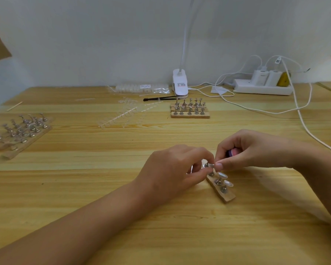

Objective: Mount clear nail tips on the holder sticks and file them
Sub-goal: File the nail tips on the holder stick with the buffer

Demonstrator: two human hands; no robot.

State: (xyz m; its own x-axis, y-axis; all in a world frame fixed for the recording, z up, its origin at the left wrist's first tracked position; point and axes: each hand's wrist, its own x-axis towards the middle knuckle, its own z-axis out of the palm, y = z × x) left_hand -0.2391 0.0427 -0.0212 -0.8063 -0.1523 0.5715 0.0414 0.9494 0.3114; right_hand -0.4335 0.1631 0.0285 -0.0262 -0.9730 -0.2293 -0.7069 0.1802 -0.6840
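A small wooden strip (225, 196) lies at an angle on the table and carries metal holder sticks (217, 181). Two of them bear clear nail tips (222, 175). My left hand (172, 173) pinches the far holder stick (205, 165) at the strip's upper end. My right hand (252, 150) meets it there, its thumb and forefinger pinching a clear nail tip (211, 165) on that stick. Tucked in the right palm is a small pink and purple file block (232, 152), partly hidden by the fingers.
Strips of loose clear tips (126, 113) lie mid-table, a bag of tips (141, 88) behind them. Two more holder racks stand at the left (21, 131) and at the back (190, 109). A black brush (161, 98), a clip lamp (180, 83), a power strip (262, 87) and a white cable (302, 119) sit at the back right.
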